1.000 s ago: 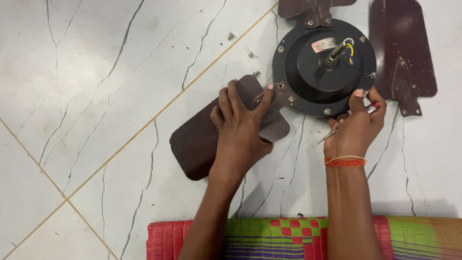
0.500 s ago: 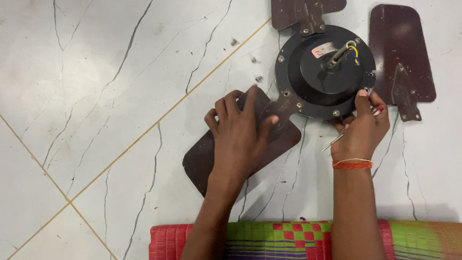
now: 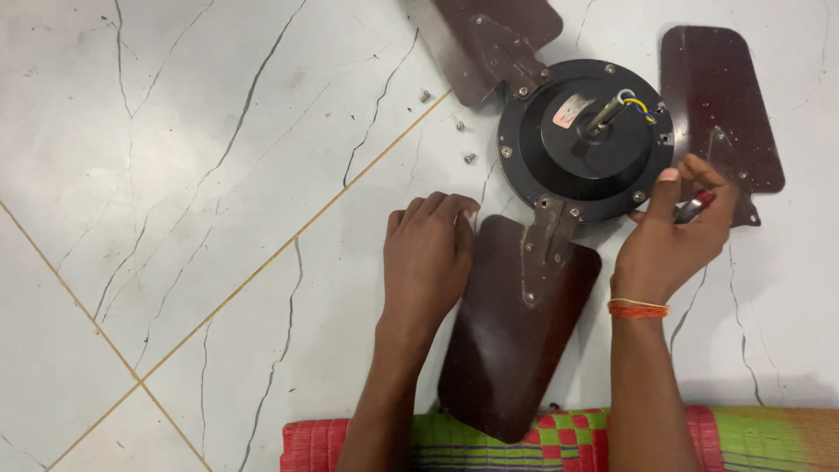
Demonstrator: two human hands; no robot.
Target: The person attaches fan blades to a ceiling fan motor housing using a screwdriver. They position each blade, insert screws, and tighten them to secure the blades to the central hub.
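A: Ceiling fan (image 3: 612,175), one lot, part-dismantled, lying shaft-up on a white veined floor (image 3: 175,175), upper right of the view. Largest pieces?

B: Three dark maroon blades. Near blade (image 3: 516,341), pointing toward the wearer, its metal bracket (image 3: 551,232) touching the housing rim. Upper blade (image 3: 489,35), bracket likewise at the rim. Right blade (image 3: 721,105), lying just beside the housing, lower end behind the right hand.

A: Next down?

B: Woven mat (image 3: 769,437), red, green and orange checks, along the bottom edge under both forearms. Then round black motor housing (image 3: 559,166), with steel shaft (image 3: 607,112) and yellow and blue wires (image 3: 638,103) at the centre.

A: Hands?

B: Left hand (image 3: 428,253), palm down on the floor, fingers curled together against the near blade's left edge, holding nothing. Right hand (image 3: 673,236), orange thread at the wrist, closed around a small red-handled tool (image 3: 696,205), thumb up against the housing rim.

A: Step in hand?

B: By judgement, fastening work at the rim, close to the near blade's bracket. Next move calling for a steadied blade, bracket holes lined over rim holes, tool tip square on a screw head.

A: Labels?

B: One small pale sticker (image 3: 572,107), roughly rectangular, with a red mark, on the housing top beside the shaft. Print too small to tell.

A: Smallest?

B: Three loose screws (image 3: 469,158), on the floor left of the housing, apart from one another.
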